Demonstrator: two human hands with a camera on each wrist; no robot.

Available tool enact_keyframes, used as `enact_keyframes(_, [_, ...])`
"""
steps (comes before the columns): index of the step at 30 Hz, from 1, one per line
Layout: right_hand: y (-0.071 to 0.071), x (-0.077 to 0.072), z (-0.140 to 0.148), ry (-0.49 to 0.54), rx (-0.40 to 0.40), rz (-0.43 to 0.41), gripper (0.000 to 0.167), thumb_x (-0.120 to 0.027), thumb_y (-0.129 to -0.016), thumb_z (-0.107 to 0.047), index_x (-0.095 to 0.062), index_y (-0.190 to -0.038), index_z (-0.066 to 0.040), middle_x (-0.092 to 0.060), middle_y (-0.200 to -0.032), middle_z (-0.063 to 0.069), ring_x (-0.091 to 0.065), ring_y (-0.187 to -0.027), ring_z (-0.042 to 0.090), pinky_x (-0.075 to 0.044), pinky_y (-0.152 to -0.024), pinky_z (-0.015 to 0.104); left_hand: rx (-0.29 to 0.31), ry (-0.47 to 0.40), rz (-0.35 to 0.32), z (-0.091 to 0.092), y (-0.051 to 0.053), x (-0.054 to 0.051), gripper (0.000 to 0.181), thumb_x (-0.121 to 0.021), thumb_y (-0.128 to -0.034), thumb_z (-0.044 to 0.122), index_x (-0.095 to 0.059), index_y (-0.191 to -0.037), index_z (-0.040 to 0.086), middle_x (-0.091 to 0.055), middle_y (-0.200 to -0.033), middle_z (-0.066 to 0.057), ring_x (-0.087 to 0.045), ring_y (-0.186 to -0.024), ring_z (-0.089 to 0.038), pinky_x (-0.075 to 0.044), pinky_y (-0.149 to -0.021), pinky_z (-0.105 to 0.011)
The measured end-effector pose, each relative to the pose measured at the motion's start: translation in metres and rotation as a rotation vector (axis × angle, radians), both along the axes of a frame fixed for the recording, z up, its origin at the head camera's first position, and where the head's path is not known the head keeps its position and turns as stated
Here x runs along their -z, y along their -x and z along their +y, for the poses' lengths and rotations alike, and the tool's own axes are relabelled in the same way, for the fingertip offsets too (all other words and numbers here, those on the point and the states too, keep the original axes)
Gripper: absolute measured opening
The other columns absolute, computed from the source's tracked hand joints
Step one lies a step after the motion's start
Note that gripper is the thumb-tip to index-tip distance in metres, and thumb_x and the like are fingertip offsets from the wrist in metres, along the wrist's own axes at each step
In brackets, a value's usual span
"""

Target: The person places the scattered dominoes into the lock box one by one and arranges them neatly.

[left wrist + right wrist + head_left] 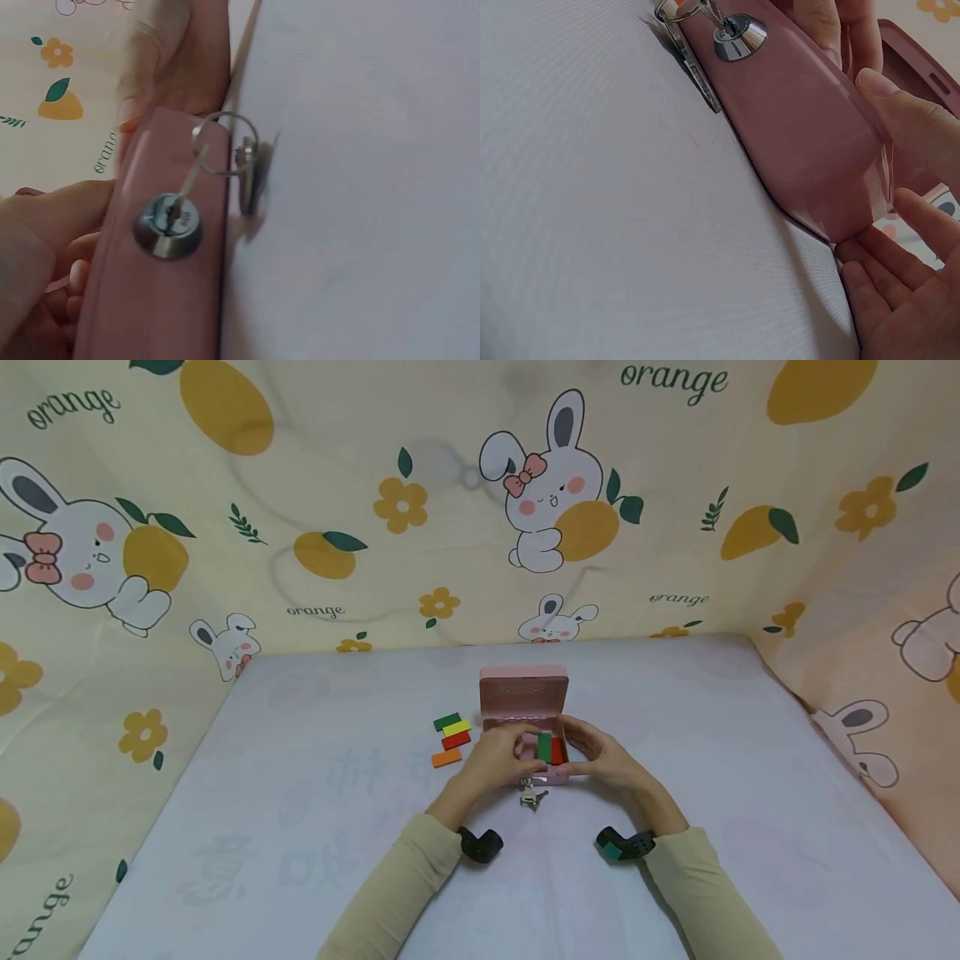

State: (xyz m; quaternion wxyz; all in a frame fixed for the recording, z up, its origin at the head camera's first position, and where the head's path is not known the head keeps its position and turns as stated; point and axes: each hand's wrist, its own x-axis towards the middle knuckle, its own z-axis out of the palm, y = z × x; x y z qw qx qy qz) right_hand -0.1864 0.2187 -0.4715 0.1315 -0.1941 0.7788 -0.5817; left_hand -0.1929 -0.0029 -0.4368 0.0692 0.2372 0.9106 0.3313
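The head view shows a pink box (802, 124) near the middle of the white surface (300, 843), its lid (523, 695) raised at the far side. Between the hands, at the right part of the box, a green block (544, 747) stands beside a red block (557, 751); the left hand (501, 753) hides much of the rest of the interior. That hand reaches over the box from the left, its fingers bent and its thumb by the green block's lower edge; whether it pinches the block I cannot tell. The right hand (606, 758) is spread about the right end, its thumb on the rim near the front corner and other fingertips low by the outer wall. On the front wall sits a round metal lock (169, 225) with a key (193, 176) in it, and a ring (225, 114) hangs from that with a second key (246, 187) just in front of the box. Left of the box lie four loose pieces: a green piece (447, 722), a yellow piece (456, 727) and a red piece (456, 740) close together, and an orange piece (447, 759) nearer the person. Behind the surface rises a cream cloth (337, 485) printed with rabbits, oranges and flowers.
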Motion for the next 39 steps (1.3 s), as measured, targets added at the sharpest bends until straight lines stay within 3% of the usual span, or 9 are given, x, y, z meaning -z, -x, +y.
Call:
enact_keyframes(6, [0.001,0.000,0.000,-0.004,0.001,0.003,0.084,-0.074,-0.082,-0.009,-0.026,-0.150,-0.002,-0.025,-0.158,0.023,-0.020,-0.147,0.045,-0.019,-0.117,0.057,-0.029,0.068,0.022,0.005,0.000,0.001,0.050,-0.076,-0.0811,0.038,-0.062,-0.125,0.018,-0.050,-0.074,0.001,-0.045,-0.072,-0.011,-0.033,-0.063,-0.021])
enact_keyframes(11, [0.001,0.000,0.001,-0.010,0.002,0.008,0.084,-0.074,-0.082,-0.009,-0.026,-0.150,-0.002,-0.025,-0.157,0.023,-0.020,-0.147,0.045,-0.019,-0.117,0.056,-0.065,0.124,0.031,0.010,0.001,0.001,0.048,-0.075,-0.0810,0.040,-0.063,-0.123,0.020,-0.067,-0.093,-0.002,-0.049,-0.080,-0.013,-0.039,-0.069,-0.022])
enact_keyframes(19, [0.001,0.001,0.001,-0.013,0.000,0.008,0.084,-0.074,-0.082,-0.009,-0.026,-0.151,-0.003,-0.025,-0.158,0.022,-0.021,-0.147,0.045,-0.019,-0.117,0.056,-0.119,0.213,0.048,0.014,0.000,0.003,0.051,-0.075,-0.0799,0.044,-0.064,-0.124,0.022,-0.069,-0.118,0.001,-0.058,-0.091,-0.016,-0.050,-0.083,-0.030])
enact_keyframes(28, [0.000,-0.001,0.000,-0.013,0.001,0.006,0.083,-0.073,-0.083,-0.009,-0.025,-0.151,-0.004,-0.025,-0.157,0.023,-0.021,-0.146,0.045,-0.019,-0.117,0.056,-0.146,0.241,0.084,0.016,-0.002,0.005,0.050,-0.076,-0.0793,0.044,-0.065,-0.122,0.022,-0.071,-0.117,0.000,-0.062,-0.093,-0.018,-0.051,-0.082,-0.032])
enact_keyframes(39, [0.001,0.001,0.000,-0.019,-0.004,0.027,0.084,-0.075,-0.081,-0.008,-0.027,-0.150,-0.003,-0.024,-0.158,0.023,-0.020,-0.147,0.046,-0.020,-0.116,0.058,-0.155,0.255,0.068,0.018,-0.001,0.004,0.050,-0.077,-0.0789,0.043,-0.065,-0.123,0.021,-0.071,-0.116,-0.001,-0.060,-0.093,-0.019,-0.049,-0.079,-0.031])
